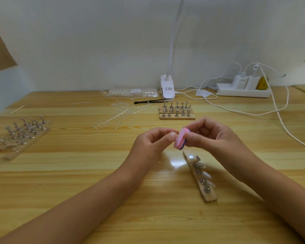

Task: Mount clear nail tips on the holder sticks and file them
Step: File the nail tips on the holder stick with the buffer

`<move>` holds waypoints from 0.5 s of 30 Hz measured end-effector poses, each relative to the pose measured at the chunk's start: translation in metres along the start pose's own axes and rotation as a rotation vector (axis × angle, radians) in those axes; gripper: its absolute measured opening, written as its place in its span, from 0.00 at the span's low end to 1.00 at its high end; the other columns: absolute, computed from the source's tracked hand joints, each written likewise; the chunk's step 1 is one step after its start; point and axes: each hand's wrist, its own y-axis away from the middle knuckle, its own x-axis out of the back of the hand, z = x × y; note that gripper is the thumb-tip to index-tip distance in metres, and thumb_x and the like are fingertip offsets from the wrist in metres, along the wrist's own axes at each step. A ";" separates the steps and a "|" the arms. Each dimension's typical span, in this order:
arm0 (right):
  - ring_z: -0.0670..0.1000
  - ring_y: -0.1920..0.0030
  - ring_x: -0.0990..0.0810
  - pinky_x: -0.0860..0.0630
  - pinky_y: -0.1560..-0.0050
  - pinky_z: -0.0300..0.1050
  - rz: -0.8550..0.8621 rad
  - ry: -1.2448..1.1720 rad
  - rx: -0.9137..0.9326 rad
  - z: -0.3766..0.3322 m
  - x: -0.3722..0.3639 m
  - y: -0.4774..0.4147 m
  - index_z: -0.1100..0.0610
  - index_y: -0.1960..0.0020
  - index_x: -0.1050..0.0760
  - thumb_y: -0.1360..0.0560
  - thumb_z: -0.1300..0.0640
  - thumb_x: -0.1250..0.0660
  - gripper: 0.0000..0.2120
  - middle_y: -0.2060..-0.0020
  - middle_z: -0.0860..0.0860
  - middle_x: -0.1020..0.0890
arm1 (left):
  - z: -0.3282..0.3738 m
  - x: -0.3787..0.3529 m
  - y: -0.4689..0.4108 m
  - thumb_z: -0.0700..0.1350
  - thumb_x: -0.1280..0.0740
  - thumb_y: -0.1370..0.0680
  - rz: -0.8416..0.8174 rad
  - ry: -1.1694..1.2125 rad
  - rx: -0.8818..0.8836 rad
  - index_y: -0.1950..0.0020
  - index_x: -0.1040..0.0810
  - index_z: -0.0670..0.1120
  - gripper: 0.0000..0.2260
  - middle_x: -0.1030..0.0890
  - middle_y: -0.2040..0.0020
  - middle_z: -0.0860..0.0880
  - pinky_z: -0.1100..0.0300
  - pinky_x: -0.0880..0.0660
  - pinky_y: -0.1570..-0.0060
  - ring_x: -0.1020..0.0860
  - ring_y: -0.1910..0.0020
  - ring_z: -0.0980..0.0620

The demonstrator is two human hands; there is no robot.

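Observation:
My right hand (208,136) grips a pink and purple buffer block (180,139) above the table's middle. My left hand (155,141) has its fingers curled, and its fingertips pinch something small against the block's pink face; what it holds is hidden by the fingers. Just below the hands lies a wooden strip (203,184) carrying several metal holder sticks with clear nail tips (206,174) on them. One round magnet spot (191,157) at the strip's far end stands bare.
More wooden strips of holder sticks sit behind the hands (176,110) and at the left edge (22,134). Clear tip sprues (116,118), a bag of tips (133,92), a black brush (148,101), a clip lamp (167,88), a power strip (243,91) and white cables (280,118) fill the back.

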 end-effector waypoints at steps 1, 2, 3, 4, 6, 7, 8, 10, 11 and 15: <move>0.50 0.55 0.15 0.21 0.54 0.36 -0.048 0.016 -0.017 0.000 0.000 0.001 0.61 0.48 0.21 0.30 0.56 0.28 0.13 0.56 0.53 0.14 | 0.001 0.000 0.000 0.50 0.30 0.26 0.001 0.001 0.001 0.46 0.16 0.46 0.13 0.14 0.53 0.52 0.70 0.26 0.53 0.18 0.54 0.61; 0.50 0.54 0.14 0.21 0.54 0.36 -0.066 0.024 -0.021 0.000 -0.001 0.001 0.61 0.48 0.21 0.29 0.56 0.28 0.13 0.56 0.53 0.14 | 0.001 -0.001 0.000 0.52 0.30 0.27 0.003 0.004 0.002 0.47 0.15 0.47 0.13 0.14 0.53 0.51 0.69 0.25 0.53 0.18 0.53 0.60; 0.51 0.54 0.14 0.21 0.53 0.36 -0.044 0.017 -0.011 0.000 -0.001 0.001 0.61 0.48 0.21 0.30 0.56 0.28 0.13 0.56 0.54 0.14 | 0.002 -0.001 0.000 0.51 0.30 0.27 0.004 0.009 0.001 0.48 0.15 0.48 0.12 0.14 0.53 0.51 0.69 0.25 0.52 0.18 0.53 0.60; 0.51 0.53 0.15 0.20 0.53 0.37 0.005 0.003 0.005 0.000 -0.001 0.001 0.61 0.48 0.21 0.31 0.55 0.28 0.14 0.55 0.54 0.14 | 0.002 -0.001 0.000 0.50 0.30 0.26 0.003 0.008 -0.002 0.48 0.14 0.49 0.10 0.14 0.52 0.52 0.70 0.26 0.52 0.18 0.53 0.62; 0.52 0.52 0.15 0.20 0.52 0.37 0.060 -0.008 0.021 -0.001 0.000 0.000 0.61 0.48 0.21 0.31 0.55 0.28 0.15 0.55 0.54 0.14 | 0.003 -0.001 0.001 0.46 0.31 0.23 -0.002 -0.004 -0.001 0.49 0.14 0.50 0.07 0.14 0.51 0.53 0.71 0.26 0.52 0.19 0.52 0.63; 0.52 0.52 0.15 0.20 0.52 0.37 0.032 0.001 0.013 -0.001 0.001 0.000 0.61 0.48 0.21 0.31 0.55 0.28 0.14 0.55 0.54 0.14 | 0.004 -0.001 0.001 0.45 0.31 0.22 -0.007 -0.009 0.004 0.48 0.14 0.50 0.07 0.14 0.51 0.52 0.69 0.26 0.50 0.19 0.50 0.61; 0.52 0.53 0.15 0.20 0.52 0.37 -0.017 0.017 -0.002 -0.001 0.001 0.001 0.61 0.48 0.22 0.30 0.56 0.28 0.14 0.55 0.54 0.14 | 0.003 0.000 0.001 0.45 0.31 0.22 -0.013 -0.016 0.007 0.47 0.14 0.49 0.07 0.14 0.50 0.51 0.66 0.25 0.47 0.18 0.48 0.59; 0.51 0.53 0.15 0.21 0.52 0.37 -0.055 0.029 -0.013 0.000 0.000 0.001 0.62 0.48 0.22 0.29 0.57 0.28 0.13 0.55 0.54 0.14 | 0.004 0.000 0.002 0.46 0.31 0.22 -0.011 -0.013 0.015 0.45 0.15 0.48 0.08 0.14 0.48 0.49 0.59 0.25 0.41 0.18 0.45 0.54; 0.51 0.53 0.15 0.21 0.52 0.37 -0.021 0.013 -0.001 0.000 0.000 0.001 0.61 0.48 0.21 0.30 0.56 0.28 0.13 0.55 0.54 0.14 | 0.005 -0.001 0.002 0.46 0.31 0.22 -0.007 -0.007 0.018 0.45 0.15 0.48 0.08 0.14 0.48 0.50 0.60 0.26 0.42 0.18 0.45 0.56; 0.51 0.53 0.15 0.21 0.53 0.37 -0.038 0.004 -0.006 0.001 -0.001 0.001 0.61 0.49 0.22 0.30 0.56 0.28 0.13 0.56 0.54 0.14 | 0.005 -0.001 0.001 0.47 0.31 0.23 -0.008 0.007 0.031 0.44 0.15 0.48 0.10 0.14 0.48 0.50 0.57 0.26 0.39 0.18 0.44 0.55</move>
